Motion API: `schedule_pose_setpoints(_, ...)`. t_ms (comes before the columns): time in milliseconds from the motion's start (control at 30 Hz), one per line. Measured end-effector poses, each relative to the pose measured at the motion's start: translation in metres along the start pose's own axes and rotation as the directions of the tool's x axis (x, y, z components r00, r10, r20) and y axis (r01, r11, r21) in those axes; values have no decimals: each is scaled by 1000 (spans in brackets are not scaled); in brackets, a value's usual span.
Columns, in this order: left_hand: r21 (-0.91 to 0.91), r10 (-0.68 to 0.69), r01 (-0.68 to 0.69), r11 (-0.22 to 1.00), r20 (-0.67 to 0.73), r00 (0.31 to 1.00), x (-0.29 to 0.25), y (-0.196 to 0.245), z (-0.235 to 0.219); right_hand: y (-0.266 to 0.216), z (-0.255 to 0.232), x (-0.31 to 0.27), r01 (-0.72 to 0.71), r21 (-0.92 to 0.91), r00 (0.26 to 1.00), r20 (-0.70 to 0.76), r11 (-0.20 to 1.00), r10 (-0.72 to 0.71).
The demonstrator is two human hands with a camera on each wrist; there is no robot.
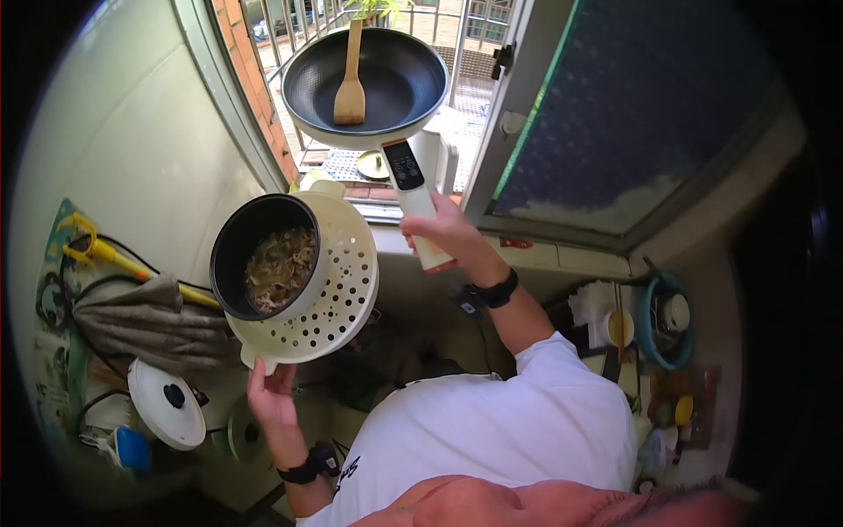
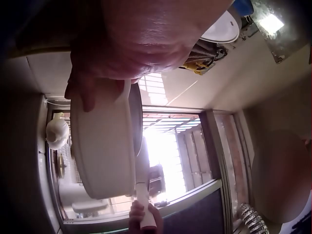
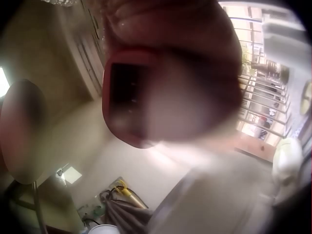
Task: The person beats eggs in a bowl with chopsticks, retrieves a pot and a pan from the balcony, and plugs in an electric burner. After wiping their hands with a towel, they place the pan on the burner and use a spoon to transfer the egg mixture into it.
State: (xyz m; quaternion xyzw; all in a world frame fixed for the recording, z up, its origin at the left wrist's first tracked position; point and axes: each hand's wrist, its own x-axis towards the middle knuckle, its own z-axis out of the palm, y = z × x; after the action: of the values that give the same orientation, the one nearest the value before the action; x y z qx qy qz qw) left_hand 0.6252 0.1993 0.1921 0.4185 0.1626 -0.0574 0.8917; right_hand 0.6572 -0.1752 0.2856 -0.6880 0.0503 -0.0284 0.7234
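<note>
My right hand (image 1: 446, 230) grips the white handle (image 1: 416, 207) of a black-lined pan (image 1: 399, 79), held up before the window with a wooden spatula (image 1: 349, 101) lying in it. The left hand (image 1: 273, 400) holds the near lug of a cream perforated tray (image 1: 338, 307) in the head view. On that tray stands a dark-lined pot (image 1: 219, 263) with cooked food (image 1: 279, 268) inside. In the left wrist view the fingers of my left hand (image 2: 131, 44) lie against a white vessel (image 2: 105, 141). The right wrist view shows the handle's red-rimmed end (image 3: 108, 97) below my right hand (image 3: 180, 29).
A grey cloth (image 1: 149, 321) and a yellow-handled tool (image 1: 123, 263) hang at the left wall, above a white lid (image 1: 167, 413). An open window pane (image 1: 606, 132) stands at the right. Farther right are a blue basin (image 1: 654, 347) and a cup (image 1: 617, 328).
</note>
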Motion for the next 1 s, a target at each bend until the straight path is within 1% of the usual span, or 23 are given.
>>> schedule_pose_setpoints(33,1,-14,14,1000,68,998,5,1,-19,4,5,-45,2,64,999,39,998,-4)
schedule_pose_setpoints(100,8,-34,33,999,94,995,11,1,-29,12,7,-92,-46,60,999,-1,997,46)
schedule_pose_setpoints(167,16,-51,50,999,87,995,11,3,-28,14,10,-142,-66,95,997,-29,993,69)
schedule_pose_setpoints(233,31,-73,71,997,80,994,15,2,-24,13,9,-188,-142,95,989,-22,985,145)
schedule_pose_setpoints(333,41,-80,75,996,132,988,32,-5,-23,23,8,-259,-195,139,977,-57,971,205)
schedule_pose_setpoints(433,27,-102,99,995,156,982,52,-12,-3,31,2,-326,-242,162,962,-85,957,258)
schedule_pose_setpoints(500,-17,-136,145,989,248,959,77,-19,12,38,0,-369,-285,178,943,-121,942,309)
schedule_pose_setpoints(533,7,-140,142,990,192,971,88,-23,26,44,-3,-388,-300,169,935,-142,939,325)
schedule_pose_setpoints(567,20,-145,144,989,205,968,93,-24,44,52,-2,-410,-322,174,922,-163,930,350)
schedule_pose_setpoints(600,40,-146,140,989,205,968,107,-28,55,61,-1,-428,-326,220,916,-167,920,364)
schedule_pose_setpoints(667,88,-161,145,986,214,963,136,-33,80,72,7,-456,-306,254,910,-204,918,360)
schedule_pose_setpoints(733,108,-131,108,988,234,963,161,-40,112,79,16,-473,-296,279,896,-250,914,366)
schedule_pose_setpoints(800,101,-151,130,986,244,958,201,-51,137,88,25,-487,-302,248,858,-349,920,376)
schedule_pose_setpoints(833,84,-159,142,986,245,956,223,-58,151,91,29,-491,-297,252,853,-363,921,374)
schedule_pose_setpoints(867,91,-169,150,984,258,951,243,-66,168,94,33,-493,-285,253,828,-421,925,370)
schedule_pose_setpoints(933,58,-103,94,994,184,978,276,-82,199,103,44,-493,-264,266,775,-514,927,368)
schedule_pose_setpoints(967,67,-117,105,992,197,974,288,-90,215,106,48,-489,-258,273,765,-529,927,369)
schedule_pose_setpoints(1000,77,-49,39,996,132,990,302,-98,234,108,52,-482,-240,287,748,-554,928,365)
